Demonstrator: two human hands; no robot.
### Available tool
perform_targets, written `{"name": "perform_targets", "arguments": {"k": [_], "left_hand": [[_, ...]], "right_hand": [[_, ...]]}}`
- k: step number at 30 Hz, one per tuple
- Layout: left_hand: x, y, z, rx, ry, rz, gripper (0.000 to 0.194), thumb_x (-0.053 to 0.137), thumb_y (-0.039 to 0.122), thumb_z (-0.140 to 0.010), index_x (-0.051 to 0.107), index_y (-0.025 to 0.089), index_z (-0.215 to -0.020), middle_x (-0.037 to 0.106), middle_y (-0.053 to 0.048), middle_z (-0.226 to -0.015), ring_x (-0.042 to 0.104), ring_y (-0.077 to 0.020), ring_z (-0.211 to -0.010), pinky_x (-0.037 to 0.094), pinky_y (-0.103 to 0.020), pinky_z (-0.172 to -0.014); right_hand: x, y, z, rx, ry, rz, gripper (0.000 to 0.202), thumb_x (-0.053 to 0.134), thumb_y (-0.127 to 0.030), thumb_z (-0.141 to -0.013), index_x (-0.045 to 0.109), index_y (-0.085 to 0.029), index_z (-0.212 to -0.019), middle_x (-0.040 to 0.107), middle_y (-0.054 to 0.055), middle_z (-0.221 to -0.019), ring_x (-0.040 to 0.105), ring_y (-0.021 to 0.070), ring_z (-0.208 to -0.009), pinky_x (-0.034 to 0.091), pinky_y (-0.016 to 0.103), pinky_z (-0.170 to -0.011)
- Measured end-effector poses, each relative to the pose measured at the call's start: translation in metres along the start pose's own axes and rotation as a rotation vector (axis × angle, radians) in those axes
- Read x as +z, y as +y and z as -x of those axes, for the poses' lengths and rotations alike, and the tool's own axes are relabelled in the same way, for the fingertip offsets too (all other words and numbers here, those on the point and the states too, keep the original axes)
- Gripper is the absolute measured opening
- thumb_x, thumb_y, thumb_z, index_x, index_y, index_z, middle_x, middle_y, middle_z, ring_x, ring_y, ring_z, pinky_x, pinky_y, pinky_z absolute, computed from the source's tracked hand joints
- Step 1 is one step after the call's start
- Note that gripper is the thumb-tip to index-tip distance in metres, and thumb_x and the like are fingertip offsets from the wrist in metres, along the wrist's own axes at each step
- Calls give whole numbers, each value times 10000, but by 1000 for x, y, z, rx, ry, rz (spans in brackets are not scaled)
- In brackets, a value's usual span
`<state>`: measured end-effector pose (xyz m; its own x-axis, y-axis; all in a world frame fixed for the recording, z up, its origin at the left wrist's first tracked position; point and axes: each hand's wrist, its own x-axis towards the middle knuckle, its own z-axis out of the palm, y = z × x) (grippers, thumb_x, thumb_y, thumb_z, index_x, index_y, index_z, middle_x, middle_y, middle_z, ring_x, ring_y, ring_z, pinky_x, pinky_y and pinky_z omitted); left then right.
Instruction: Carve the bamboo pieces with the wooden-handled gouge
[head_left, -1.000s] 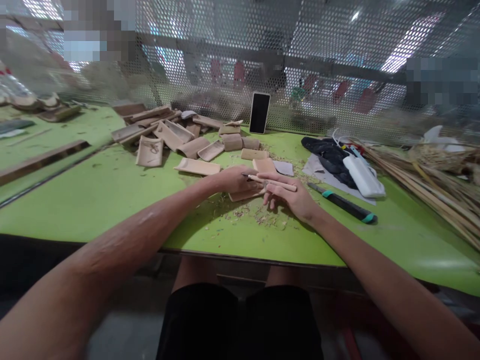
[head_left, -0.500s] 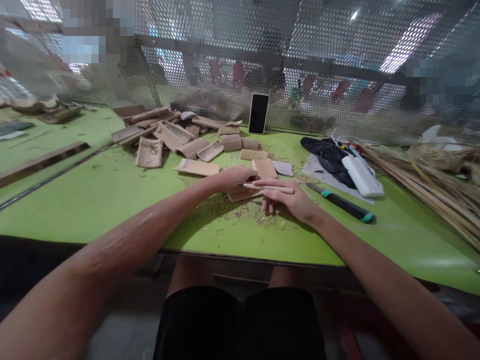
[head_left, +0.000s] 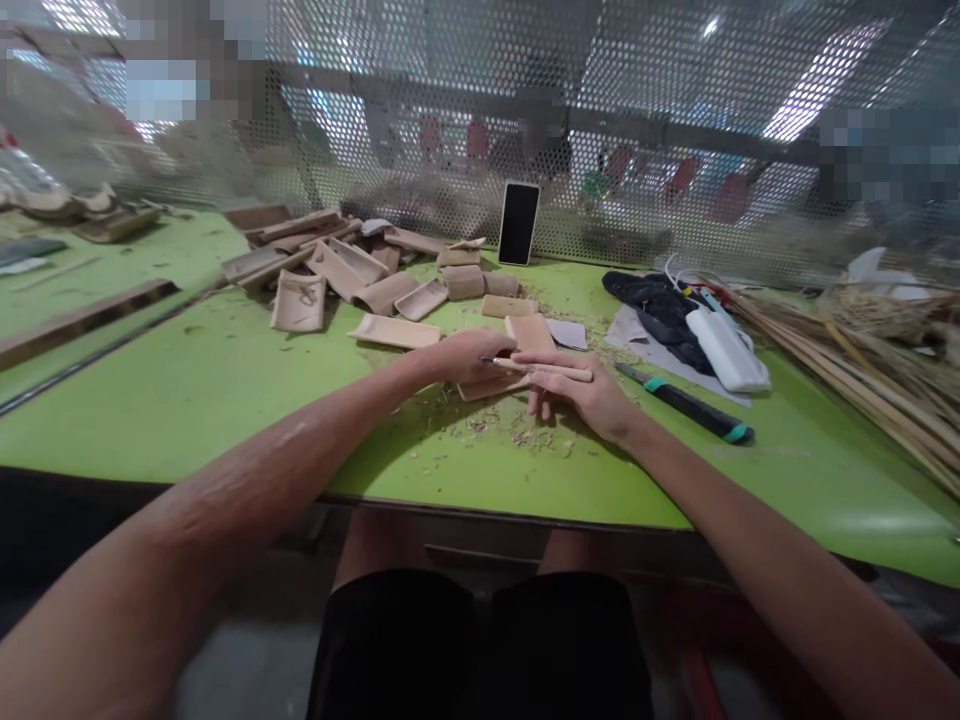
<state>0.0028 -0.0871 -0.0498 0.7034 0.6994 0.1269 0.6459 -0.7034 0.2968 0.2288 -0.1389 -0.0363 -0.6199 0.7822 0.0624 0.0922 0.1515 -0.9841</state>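
My right hand (head_left: 592,395) is closed on a thin carving tool (head_left: 559,372) with a pale wooden handle. The tool's dark metal tip points left, over my left hand (head_left: 472,357). That hand grips a bamboo piece (head_left: 486,388) low over the green table (head_left: 420,480); its fingertips are partly hidden. Curled shavings (head_left: 525,435) lie below both hands. Just behind them are a flat bamboo piece (head_left: 529,332) and a grey sheet (head_left: 568,334).
Bamboo pieces (head_left: 382,295) are heaped behind my left forearm. A phone (head_left: 518,223) stands upright against the mesh screen. To the right lie a black-and-teal knife (head_left: 697,412), black gloves (head_left: 660,320), a white power bank (head_left: 727,350) and long strips (head_left: 847,365).
The carving tool and my right hand have shifted slightly to the right. My left hand still holds the bamboo piece.
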Motion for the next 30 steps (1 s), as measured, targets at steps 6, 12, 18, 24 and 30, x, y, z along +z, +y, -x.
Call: {"name": "perform_targets", "arguments": {"k": [6,12,18,24,30], "left_hand": [[2,-3,-2,12,7,-54,150,577,307,-887,631,167,-880,693,-73,-826,536,-159,-655,320,-266,-591],[0,-1,2,-4,14,17,285,504,384,-949,670,157,-998,720,-100,-926,583,-180,-735,359,-274,-628],[-1,6,2,-107,20,104,404,502,487,-948,690,204,-1167,742,-68,-942,567,-158,-688,356,-264,-620],[-3,4,0,-36,-17,-55,266,541,362,-920,675,141,-981,713,-96,-887,552,-166,-686,322,-266,-608],[-4,6,3,-56,-3,36,321,482,414,-959,666,161,-1035,720,-87,-919,553,-157,-708,330,-252,-612]], "right_hand": [[-1,2,0,9,-45,14,399,679,-347,-909,711,-191,-1275,751,59,-754,656,135,-585,529,267,-564],[-3,2,-2,8,22,1,420,688,-354,-893,708,-189,-1279,740,56,-740,657,139,-589,525,267,-551],[-6,2,-3,-29,136,-63,388,724,-338,-862,738,-183,-1217,731,51,-737,673,149,-635,533,260,-558],[-5,1,0,26,-17,-8,409,709,-359,-875,726,-190,-1247,746,59,-743,658,144,-589,536,275,-566],[-2,-4,0,36,74,-10,380,714,-328,-858,741,-178,-1206,730,56,-721,648,142,-583,509,263,-529]]}}
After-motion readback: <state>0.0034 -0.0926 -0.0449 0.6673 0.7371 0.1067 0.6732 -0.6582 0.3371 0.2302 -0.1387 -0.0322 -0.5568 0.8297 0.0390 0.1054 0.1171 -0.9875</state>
